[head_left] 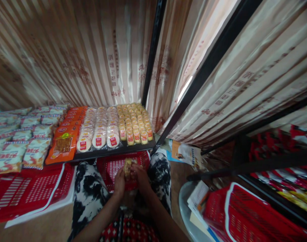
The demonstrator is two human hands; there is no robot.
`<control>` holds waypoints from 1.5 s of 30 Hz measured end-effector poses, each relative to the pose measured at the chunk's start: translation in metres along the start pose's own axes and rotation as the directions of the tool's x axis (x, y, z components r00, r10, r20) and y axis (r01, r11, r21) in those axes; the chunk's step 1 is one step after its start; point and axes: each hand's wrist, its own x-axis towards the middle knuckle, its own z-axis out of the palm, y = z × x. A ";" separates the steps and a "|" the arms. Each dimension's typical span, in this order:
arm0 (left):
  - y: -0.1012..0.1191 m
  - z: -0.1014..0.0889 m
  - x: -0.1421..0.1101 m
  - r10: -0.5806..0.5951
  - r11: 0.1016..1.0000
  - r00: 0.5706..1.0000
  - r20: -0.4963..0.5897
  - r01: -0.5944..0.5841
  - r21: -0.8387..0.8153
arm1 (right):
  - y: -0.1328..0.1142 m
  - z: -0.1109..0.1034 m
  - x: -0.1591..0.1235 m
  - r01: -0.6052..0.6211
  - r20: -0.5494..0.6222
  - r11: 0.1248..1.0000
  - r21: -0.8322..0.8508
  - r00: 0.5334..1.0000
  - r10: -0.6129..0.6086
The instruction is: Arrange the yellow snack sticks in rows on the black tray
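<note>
Between my knees, both hands hold a small yellow snack packet [127, 165] above a red plastic basket [113, 167]. My left hand [119, 182] is closed on the packet's left side. My right hand [140, 176] grips it from the right, with the fingers bent over its edge. Fine print on the packet is too small to read. Just beyond, on a black shelf, stand rows of similar yellow packets [136, 125]. Clear-wrapped round white crackers [99, 140] with red labels lie left of them.
Orange snack bags [65, 139] and white-blue snack bags [37, 148] fill the shelf's left. A red basket [27, 188] stands at left, another [249, 215] at right beside papers [197, 196]. Black posts [196, 85] and pale curtains [113, 50] rise around the shelf.
</note>
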 end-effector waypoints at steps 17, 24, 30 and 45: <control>0.006 0.007 -0.004 -0.294 0.786 0.938 0.183 0.347 -0.512 | -0.009 0.008 -0.011 0.071 -0.027 0.997 0.020 0.997 -0.070; 0.009 0.004 -0.007 -0.340 0.716 0.921 0.189 0.384 -0.583 | -0.001 0.007 -0.008 0.135 -0.008 0.989 -0.054 0.991 -0.136; 0.016 0.007 -0.012 -0.290 0.738 0.934 0.207 0.356 -0.573 | -0.002 0.001 -0.008 0.237 -0.005 0.943 -0.234 0.970 -0.245; 0.021 0.010 -0.017 -0.033 0.950 0.998 0.063 0.050 -0.309 | -0.011 -0.005 -0.013 0.245 0.014 0.883 -0.399 0.965 -0.262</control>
